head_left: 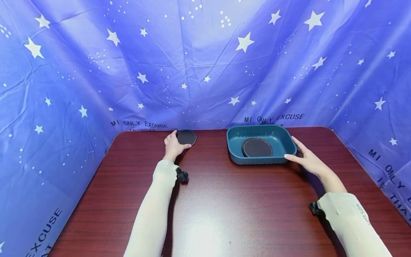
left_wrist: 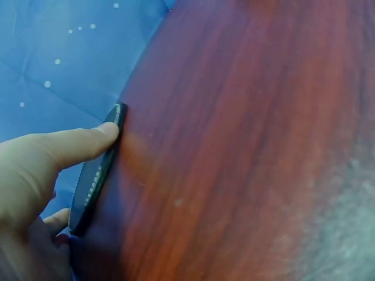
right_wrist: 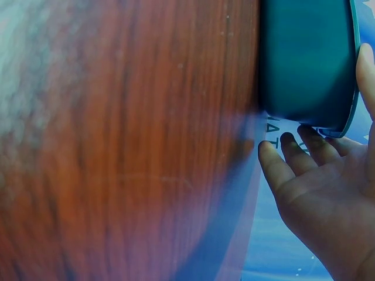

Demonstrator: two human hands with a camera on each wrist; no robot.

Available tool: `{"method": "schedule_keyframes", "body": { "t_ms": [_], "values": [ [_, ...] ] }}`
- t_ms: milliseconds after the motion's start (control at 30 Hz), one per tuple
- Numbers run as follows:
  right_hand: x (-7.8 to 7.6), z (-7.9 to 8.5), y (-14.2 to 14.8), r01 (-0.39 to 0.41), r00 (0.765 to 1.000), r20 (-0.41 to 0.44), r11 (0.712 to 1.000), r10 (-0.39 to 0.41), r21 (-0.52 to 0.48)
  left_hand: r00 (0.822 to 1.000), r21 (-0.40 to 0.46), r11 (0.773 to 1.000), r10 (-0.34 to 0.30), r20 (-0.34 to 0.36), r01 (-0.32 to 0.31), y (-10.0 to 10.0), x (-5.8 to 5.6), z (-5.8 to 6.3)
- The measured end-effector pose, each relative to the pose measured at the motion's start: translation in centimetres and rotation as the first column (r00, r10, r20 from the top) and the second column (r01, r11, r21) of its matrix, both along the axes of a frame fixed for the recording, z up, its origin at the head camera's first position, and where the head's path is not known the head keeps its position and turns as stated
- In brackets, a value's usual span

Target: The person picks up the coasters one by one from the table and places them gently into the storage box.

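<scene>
On the far left part of the table lies a round black coaster [head_left: 187, 138] with light stitching along its rim. My left hand [head_left: 173, 145] holds it by the edge; in the left wrist view the thumb [left_wrist: 94, 143] presses its near side and a fingertip touches the far end. To the right stands a teal rectangular basin [head_left: 257, 161] with rounded corners. A dark round coaster [head_left: 257, 147] lies inside it. My right hand [head_left: 306, 159] is at the basin's right end, thumb on the rim near the front corner, fingers extended and spread along the end wall [right_wrist: 307, 64].
The reddish-brown wooden table [head_left: 218, 200] has its far edge close behind the basin and coaster. A blue curtain [head_left: 192, 71] with white stars hangs behind and at both sides. Dark wrist devices [head_left: 182, 175] sit at both cuffs.
</scene>
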State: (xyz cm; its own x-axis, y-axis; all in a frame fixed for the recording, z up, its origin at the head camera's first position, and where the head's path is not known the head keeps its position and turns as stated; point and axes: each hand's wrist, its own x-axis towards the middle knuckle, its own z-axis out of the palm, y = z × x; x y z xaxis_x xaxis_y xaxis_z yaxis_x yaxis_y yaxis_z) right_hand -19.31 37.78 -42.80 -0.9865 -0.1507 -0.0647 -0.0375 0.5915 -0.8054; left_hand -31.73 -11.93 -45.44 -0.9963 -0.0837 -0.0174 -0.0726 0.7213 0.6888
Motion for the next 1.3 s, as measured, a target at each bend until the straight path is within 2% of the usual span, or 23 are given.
{"method": "schedule_keyframes", "body": {
  "t_ms": [100, 433, 567, 633, 767, 867, 933, 1133, 1300],
  "values": [
    [0.0, 0.0, 0.0, -0.002, 1.000, 0.006, 1.000, 0.002, -0.001, 1.000, 0.027, 1.000, 0.016, 0.002, -0.016, 0.2, 0.2, 0.2],
    [0.1, -0.1, -0.1, -0.023, 1.000, 0.005, 0.999, 0.023, -0.036, 0.996, 0.145, 0.988, 0.056, -0.068, -0.046, -0.1, 0.7, 0.5],
    [0.1, 0.0, -0.1, -0.017, 1.000, -0.002, 0.999, 0.017, -0.031, 0.993, 0.243, 0.968, 0.088, -0.078, -0.067, -0.5, 0.9, 0.9],
    [0.2, 0.0, 0.0, -0.010, 1.000, -0.005, 1.000, 0.010, -0.020, 0.993, 0.334, 0.940, 0.099, -0.070, -0.070, -0.7, 1.0, 1.2],
    [0.2, 0.0, 0.1, -0.014, 1.000, -0.010, 1.000, 0.014, -0.028, 0.993, 0.532, 0.843, 0.116, -0.034, -0.080, -0.8, 1.2, 1.8],
    [0.1, 0.0, 0.1, -0.023, 1.000, -0.013, 0.999, 0.023, -0.034, 0.994, 0.625, 0.777, 0.113, -0.011, -0.082, -0.8, 1.3, 2.2],
    [0.1, 0.0, 0.2, -0.024, 1.000, -0.016, 0.999, 0.024, -0.021, 0.995, 0.651, 0.755, 0.100, -0.002, -0.075, -0.7, 1.4, 2.4],
    [0.1, -0.1, 0.2, -0.032, 0.999, -0.030, 0.999, 0.031, -0.024, 0.998, 0.696, 0.718, 0.053, -0.023, -0.022, 0.2, 1.5, 3.2],
    [0.1, -0.1, 0.1, -0.033, 0.999, -0.035, 0.999, 0.032, -0.028, 0.999, 0.736, 0.676, 0.016, -0.034, 0.014, 1.5, 1.6, 4.0]
  ]
}}
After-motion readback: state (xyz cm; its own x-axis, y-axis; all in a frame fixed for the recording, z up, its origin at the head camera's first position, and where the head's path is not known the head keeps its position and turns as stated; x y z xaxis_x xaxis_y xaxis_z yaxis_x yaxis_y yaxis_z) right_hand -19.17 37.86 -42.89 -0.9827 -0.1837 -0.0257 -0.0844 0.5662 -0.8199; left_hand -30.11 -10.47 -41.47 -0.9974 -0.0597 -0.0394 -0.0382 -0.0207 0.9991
